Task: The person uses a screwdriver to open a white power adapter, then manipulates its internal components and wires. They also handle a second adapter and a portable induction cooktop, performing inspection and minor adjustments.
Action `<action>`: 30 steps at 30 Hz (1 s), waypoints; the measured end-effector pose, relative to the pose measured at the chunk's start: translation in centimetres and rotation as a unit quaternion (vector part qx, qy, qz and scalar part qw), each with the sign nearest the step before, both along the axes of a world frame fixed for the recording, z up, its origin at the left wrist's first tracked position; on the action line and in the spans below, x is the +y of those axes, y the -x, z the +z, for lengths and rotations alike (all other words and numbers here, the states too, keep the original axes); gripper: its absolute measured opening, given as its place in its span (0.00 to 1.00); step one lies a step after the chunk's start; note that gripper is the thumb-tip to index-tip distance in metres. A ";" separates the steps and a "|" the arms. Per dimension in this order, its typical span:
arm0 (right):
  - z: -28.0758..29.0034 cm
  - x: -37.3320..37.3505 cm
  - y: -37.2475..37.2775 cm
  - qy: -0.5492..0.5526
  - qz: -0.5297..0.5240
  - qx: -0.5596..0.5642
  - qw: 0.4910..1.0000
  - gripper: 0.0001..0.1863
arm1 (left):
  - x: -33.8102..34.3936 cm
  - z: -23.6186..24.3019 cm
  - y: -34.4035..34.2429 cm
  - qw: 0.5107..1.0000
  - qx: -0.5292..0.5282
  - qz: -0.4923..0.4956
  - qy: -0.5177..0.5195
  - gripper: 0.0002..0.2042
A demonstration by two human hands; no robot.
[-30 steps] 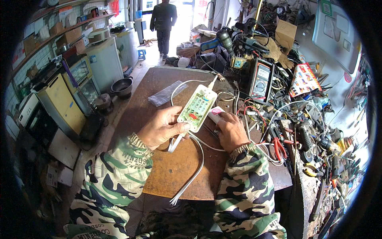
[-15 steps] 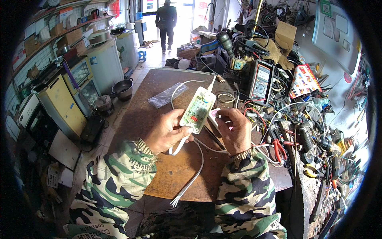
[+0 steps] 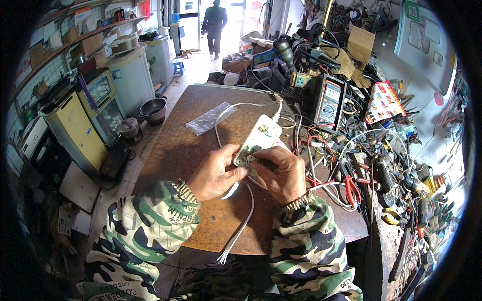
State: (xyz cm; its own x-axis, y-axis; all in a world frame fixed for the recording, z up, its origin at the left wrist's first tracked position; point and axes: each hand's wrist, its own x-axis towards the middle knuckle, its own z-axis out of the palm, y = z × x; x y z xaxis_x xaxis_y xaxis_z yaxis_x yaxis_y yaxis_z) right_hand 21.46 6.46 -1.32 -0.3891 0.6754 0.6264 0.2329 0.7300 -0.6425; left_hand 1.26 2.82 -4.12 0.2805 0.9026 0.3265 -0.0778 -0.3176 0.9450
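My left hand [image 3: 215, 173] grips the lower end of a small open white casing [image 3: 265, 129] with a green circuit board inside, tilted up over the table. At that same end my right hand [image 3: 282, 173] has its thumb and fingers pinched together against the casing; whatever sits between the fingertips is hidden. A white cable [image 3: 218, 120] loops from the casing's far end round to its left. Below my hands, a bundle of thin white wires [image 3: 241, 228] trails toward the table's near edge.
A worn wooden table [image 3: 170, 150] carries a clear plastic bag [image 3: 210, 119]. Heaped cables and tools fill the right side, with a multimeter [image 3: 329, 103] and red-handled pliers [image 3: 352, 190]. Far off, a person [image 3: 215, 25] stands in the bright doorway. Fridges [image 3: 80, 125] line the left.
My right hand has moved left from beside the casing to its lower end. The casing has tilted and swung slightly right. The distant person has shifted a little to the right.
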 end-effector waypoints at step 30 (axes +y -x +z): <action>-0.3 -0.4 0.7 -0.022 0.010 0.027 0.999 0.10 | -0.3 0.6 -0.3 0.998 0.017 0.053 -0.038 0.23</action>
